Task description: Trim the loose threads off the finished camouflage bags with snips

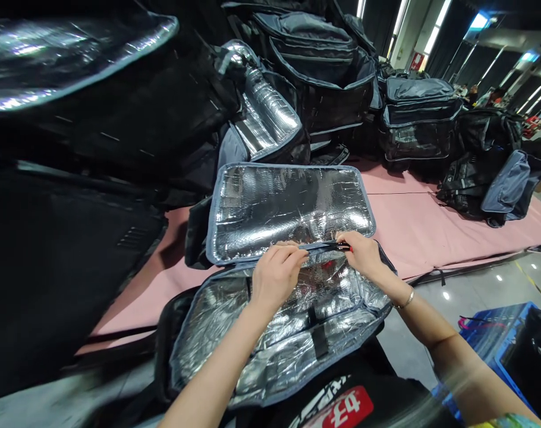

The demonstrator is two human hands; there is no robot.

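Pinching grey-blue fabric trim (pixel 315 246) in the head view, the left hand (pixel 277 270) holds the seam of a black rectangular bag lined with crinkled silver foil (pixel 217 303), open at the near edge of the pink-covered bench (pixel 413 220). The right hand (pixel 362 252) grips a small black-and-red tool (pixel 343 246) at the same trim — this hand is nearer the bag's right end. Trim and bag have their long axis left to right; the foil-faced lid (pixel 292 202) lies just beyond both hands — the open cavity, on the near side.
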